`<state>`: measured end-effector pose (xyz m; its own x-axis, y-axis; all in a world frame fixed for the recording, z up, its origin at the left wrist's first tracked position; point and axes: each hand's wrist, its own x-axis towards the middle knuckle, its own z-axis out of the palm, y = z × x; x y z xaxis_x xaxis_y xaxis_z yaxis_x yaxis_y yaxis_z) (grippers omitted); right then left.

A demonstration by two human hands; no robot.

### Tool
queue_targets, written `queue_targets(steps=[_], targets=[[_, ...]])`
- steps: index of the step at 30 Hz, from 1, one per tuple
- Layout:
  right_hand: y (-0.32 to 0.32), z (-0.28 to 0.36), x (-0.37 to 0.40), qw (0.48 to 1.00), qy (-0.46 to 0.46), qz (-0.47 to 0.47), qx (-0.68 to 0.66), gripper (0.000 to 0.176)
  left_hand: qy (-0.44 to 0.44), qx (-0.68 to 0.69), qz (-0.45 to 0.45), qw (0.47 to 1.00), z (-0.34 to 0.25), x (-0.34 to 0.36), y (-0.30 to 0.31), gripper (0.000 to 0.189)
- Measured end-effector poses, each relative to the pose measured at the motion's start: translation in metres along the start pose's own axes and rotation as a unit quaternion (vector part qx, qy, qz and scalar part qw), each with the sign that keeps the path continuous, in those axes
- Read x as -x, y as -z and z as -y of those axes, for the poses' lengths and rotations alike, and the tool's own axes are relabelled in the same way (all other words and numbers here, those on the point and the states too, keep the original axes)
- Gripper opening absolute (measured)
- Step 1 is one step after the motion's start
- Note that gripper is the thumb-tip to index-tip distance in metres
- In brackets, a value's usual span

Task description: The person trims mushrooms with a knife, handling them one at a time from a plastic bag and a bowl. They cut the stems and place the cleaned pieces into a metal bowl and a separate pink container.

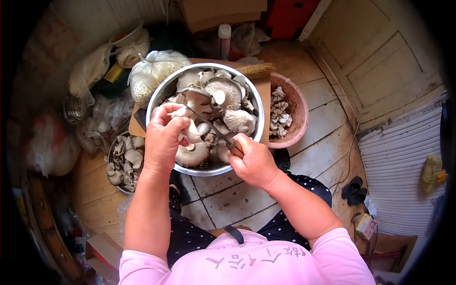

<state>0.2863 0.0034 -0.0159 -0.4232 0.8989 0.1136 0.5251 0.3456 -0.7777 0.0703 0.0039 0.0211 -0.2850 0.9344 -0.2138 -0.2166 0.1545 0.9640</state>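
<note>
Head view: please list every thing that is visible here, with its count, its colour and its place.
metal bowl: one, silver, centre
oyster mushrooms: many, grey-white, filling the metal bowl
basin: one, pink, right of the bowl
trimmings: many, pale, inside the basin
mushroom heap: one, grey, lower left of the bowl
plastic bag: one, white, upper left of the bowl
slippers: one pair, black, floor at right
mushroom: one, pale, gripped above the bowl
knife: one, dark blade, above the bowl
left hand: closed on the mushroom
right hand: closed on the knife
</note>
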Motion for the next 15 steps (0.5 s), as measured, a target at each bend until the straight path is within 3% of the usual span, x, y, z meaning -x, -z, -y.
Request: queue_targets(steps=[11,15], targets=[[0.004,0.006,-0.004,0.996,-0.075,0.031,0.037,0.027,-0.084,-0.127,0.068,0.986,0.018,0.008,-0.015,0.019],[0.003,0.005,-0.006,0.997,-0.06,0.029,0.043,0.022,-0.089,-0.105,0.073,0.988,0.012,0.008,-0.017,0.018]])
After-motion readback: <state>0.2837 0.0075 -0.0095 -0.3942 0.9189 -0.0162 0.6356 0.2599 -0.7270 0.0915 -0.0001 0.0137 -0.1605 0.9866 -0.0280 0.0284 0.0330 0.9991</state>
